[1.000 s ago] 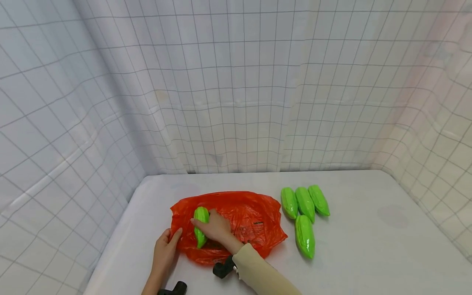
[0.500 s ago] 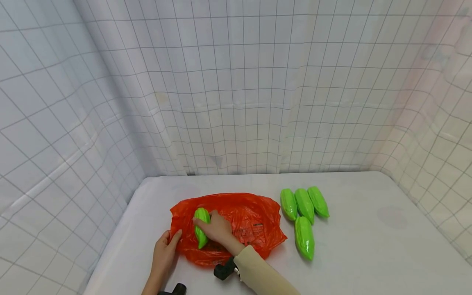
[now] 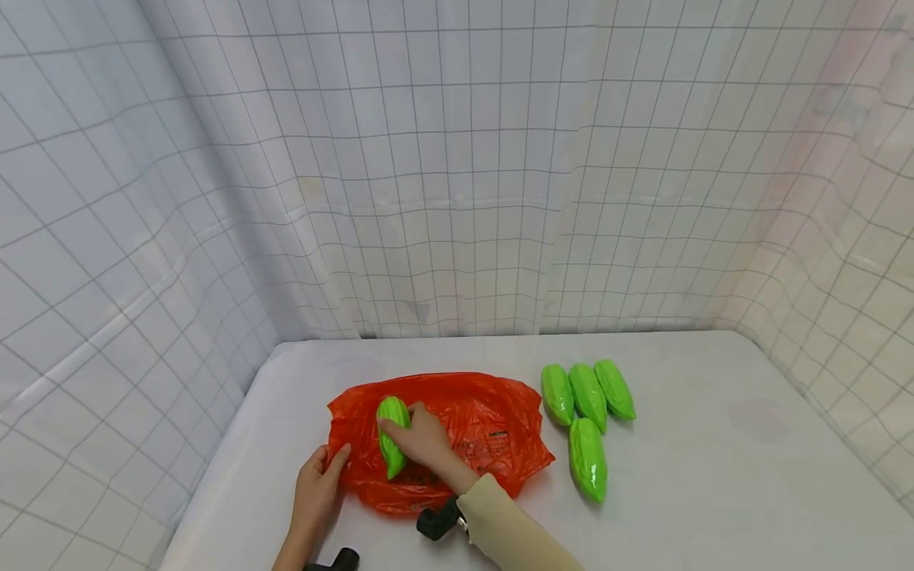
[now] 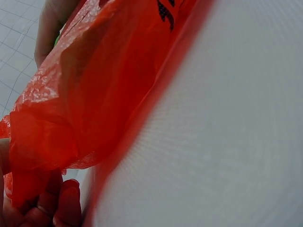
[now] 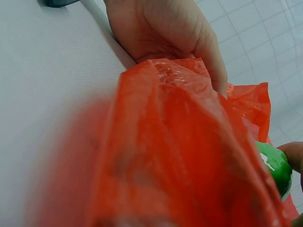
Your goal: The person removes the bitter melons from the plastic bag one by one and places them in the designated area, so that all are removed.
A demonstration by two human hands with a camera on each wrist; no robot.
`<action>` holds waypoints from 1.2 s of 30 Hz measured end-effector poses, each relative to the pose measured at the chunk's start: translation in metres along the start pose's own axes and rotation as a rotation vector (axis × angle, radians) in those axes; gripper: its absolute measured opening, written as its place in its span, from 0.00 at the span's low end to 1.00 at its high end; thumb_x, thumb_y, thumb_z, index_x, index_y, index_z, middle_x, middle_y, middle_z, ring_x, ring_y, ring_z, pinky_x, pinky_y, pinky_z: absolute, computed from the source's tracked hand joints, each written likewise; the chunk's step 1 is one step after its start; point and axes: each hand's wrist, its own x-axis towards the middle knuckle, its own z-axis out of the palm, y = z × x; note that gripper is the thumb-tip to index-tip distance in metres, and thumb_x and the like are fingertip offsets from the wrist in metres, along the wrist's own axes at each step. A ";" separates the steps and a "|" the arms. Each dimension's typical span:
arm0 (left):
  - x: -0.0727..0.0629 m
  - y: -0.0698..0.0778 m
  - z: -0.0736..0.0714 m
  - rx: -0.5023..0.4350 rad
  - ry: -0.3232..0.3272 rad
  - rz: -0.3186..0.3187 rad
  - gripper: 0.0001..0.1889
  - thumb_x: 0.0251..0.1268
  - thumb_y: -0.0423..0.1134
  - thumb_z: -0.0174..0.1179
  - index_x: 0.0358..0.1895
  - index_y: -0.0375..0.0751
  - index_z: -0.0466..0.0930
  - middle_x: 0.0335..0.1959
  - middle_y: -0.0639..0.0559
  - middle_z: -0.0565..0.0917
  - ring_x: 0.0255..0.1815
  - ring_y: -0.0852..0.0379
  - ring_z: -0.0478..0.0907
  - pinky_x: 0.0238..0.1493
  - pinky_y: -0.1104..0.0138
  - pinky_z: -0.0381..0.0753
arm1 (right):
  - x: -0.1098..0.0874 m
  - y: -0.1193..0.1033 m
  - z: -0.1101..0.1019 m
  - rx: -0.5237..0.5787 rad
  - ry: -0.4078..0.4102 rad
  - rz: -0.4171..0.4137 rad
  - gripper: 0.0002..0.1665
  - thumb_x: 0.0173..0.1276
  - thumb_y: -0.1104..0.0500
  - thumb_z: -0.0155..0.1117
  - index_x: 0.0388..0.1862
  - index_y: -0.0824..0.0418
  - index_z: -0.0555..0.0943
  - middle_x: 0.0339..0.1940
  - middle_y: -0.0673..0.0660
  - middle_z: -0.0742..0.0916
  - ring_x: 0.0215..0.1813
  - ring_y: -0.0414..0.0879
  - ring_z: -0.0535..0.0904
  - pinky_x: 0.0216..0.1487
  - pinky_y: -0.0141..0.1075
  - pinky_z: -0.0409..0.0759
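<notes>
A red plastic bag [image 3: 481, 400] lies spread on the white table. My left hand [image 3: 316, 488] pinches its left edge between thumb and fingers; in the left wrist view the thin film [image 4: 42, 137] folds between them. Over the bag's left part, my right hand [image 3: 428, 442] grips a glossy green bitter melon [image 3: 393, 444], ribbed and tapering, its pointed end toward me. In the right wrist view, bag film hides much of that melon [image 5: 274, 165]. Beyond the film the left hand [image 5: 161, 28] shows at the bag's edge.
Right of the bag lie several more green bitter melons: a row [image 3: 589, 396] at the back and a single melon [image 3: 589, 460] in front of it. White grid-patterned curtains [image 3: 443, 198] enclose the table [image 3: 685, 476] at the back and sides. Black wrist devices [image 3: 437, 522] sit low over the table.
The right hand has shifted slightly away from me and to the right with the bitter melon. The left hand keeps its hold on the bag's edge; the other melons stay in place.
</notes>
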 end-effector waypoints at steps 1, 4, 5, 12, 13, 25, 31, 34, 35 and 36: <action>0.000 0.000 0.000 0.002 0.000 0.000 0.21 0.71 0.50 0.51 0.45 0.30 0.73 0.27 0.49 0.75 0.30 0.57 0.67 0.29 0.71 0.68 | 0.000 0.000 -0.001 0.013 0.000 0.001 0.34 0.61 0.39 0.63 0.49 0.67 0.71 0.28 0.53 0.78 0.25 0.42 0.77 0.24 0.36 0.79; 0.000 0.000 0.000 0.001 -0.001 -0.002 0.21 0.71 0.50 0.52 0.45 0.30 0.73 0.26 0.49 0.75 0.30 0.57 0.67 0.29 0.71 0.68 | 0.000 -0.002 -0.004 0.041 0.003 -0.005 0.34 0.61 0.41 0.65 0.50 0.68 0.71 0.29 0.54 0.79 0.26 0.43 0.77 0.24 0.36 0.79; 0.000 0.000 0.000 0.004 -0.002 -0.003 0.21 0.71 0.51 0.51 0.45 0.30 0.73 0.26 0.49 0.75 0.29 0.57 0.67 0.29 0.71 0.68 | 0.000 -0.002 -0.005 0.046 0.003 -0.004 0.34 0.61 0.41 0.65 0.51 0.68 0.71 0.30 0.54 0.79 0.26 0.43 0.77 0.24 0.36 0.79; 0.000 0.000 0.000 0.003 -0.007 -0.010 0.23 0.71 0.52 0.51 0.45 0.31 0.72 0.28 0.48 0.76 0.30 0.57 0.67 0.29 0.71 0.68 | 0.001 -0.003 -0.016 0.054 0.013 0.009 0.35 0.61 0.42 0.65 0.52 0.68 0.70 0.32 0.55 0.79 0.28 0.43 0.78 0.26 0.36 0.79; 0.000 0.000 0.000 0.002 -0.007 -0.009 0.23 0.71 0.52 0.51 0.46 0.31 0.72 0.28 0.48 0.76 0.30 0.57 0.67 0.29 0.71 0.68 | 0.001 -0.003 -0.017 0.052 0.014 0.011 0.35 0.60 0.42 0.66 0.52 0.68 0.70 0.32 0.55 0.79 0.28 0.43 0.78 0.26 0.36 0.79; -0.001 0.001 0.001 -0.011 -0.006 -0.010 0.22 0.71 0.51 0.51 0.47 0.30 0.72 0.30 0.47 0.77 0.30 0.57 0.68 0.29 0.72 0.69 | 0.002 -0.001 -0.032 0.025 0.028 0.008 0.34 0.59 0.42 0.67 0.50 0.68 0.71 0.33 0.56 0.80 0.30 0.43 0.78 0.27 0.36 0.79; 0.000 0.000 0.000 -0.002 -0.005 -0.004 0.22 0.72 0.50 0.51 0.47 0.30 0.72 0.29 0.48 0.76 0.30 0.57 0.68 0.28 0.72 0.68 | 0.002 -0.001 -0.038 0.035 0.039 0.023 0.34 0.59 0.42 0.67 0.51 0.68 0.71 0.34 0.56 0.80 0.30 0.43 0.78 0.28 0.36 0.78; 0.000 0.000 0.000 -0.002 -0.009 -0.008 0.22 0.72 0.51 0.51 0.47 0.30 0.72 0.30 0.47 0.77 0.31 0.57 0.68 0.29 0.72 0.69 | 0.002 -0.001 -0.042 0.050 0.048 0.017 0.34 0.59 0.43 0.67 0.51 0.68 0.71 0.34 0.56 0.80 0.29 0.42 0.78 0.27 0.36 0.78; 0.000 0.000 0.000 -0.001 -0.009 -0.008 0.22 0.72 0.51 0.51 0.47 0.30 0.72 0.30 0.47 0.77 0.31 0.57 0.68 0.29 0.72 0.69 | 0.002 -0.001 -0.043 0.054 0.049 0.016 0.34 0.59 0.43 0.66 0.52 0.68 0.71 0.34 0.56 0.80 0.29 0.42 0.78 0.27 0.35 0.78; 0.000 0.001 0.000 -0.001 -0.009 -0.009 0.22 0.72 0.51 0.51 0.47 0.30 0.72 0.30 0.47 0.77 0.31 0.57 0.68 0.29 0.72 0.69 | 0.002 -0.001 -0.044 0.058 0.050 0.016 0.34 0.59 0.43 0.66 0.52 0.68 0.71 0.34 0.56 0.80 0.29 0.42 0.78 0.27 0.35 0.78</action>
